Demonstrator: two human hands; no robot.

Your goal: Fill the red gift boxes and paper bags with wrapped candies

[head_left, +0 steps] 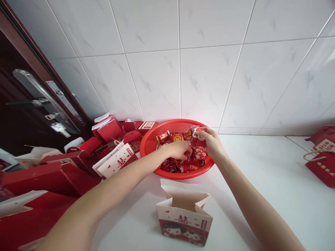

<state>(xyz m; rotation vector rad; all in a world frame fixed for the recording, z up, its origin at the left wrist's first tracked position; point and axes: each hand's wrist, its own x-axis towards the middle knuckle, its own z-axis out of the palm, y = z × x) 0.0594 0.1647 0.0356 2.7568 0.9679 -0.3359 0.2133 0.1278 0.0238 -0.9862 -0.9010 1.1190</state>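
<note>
A red plastic basket (149,143) holds many wrapped candies (178,137) in red and dark wrappers. My left hand (180,151) reaches down among them, its fingers curled round a red-wrapped candy (187,153). At the basket's right rim, my right hand (211,141) pinches a small red packet (201,132). In front of the basket an open paper gift box (184,219) stands upright on the white surface. It is white above and red below, with cartoon faces printed on its front. Its bottom inside is not visible.
Several red and white paper boxes (110,129) crowd the left side, many with open tops. A red bag (323,167) with a cord handle lies at the far right. Behind is a tiled wall (154,80); at left, a dark door with a metal handle (44,94).
</note>
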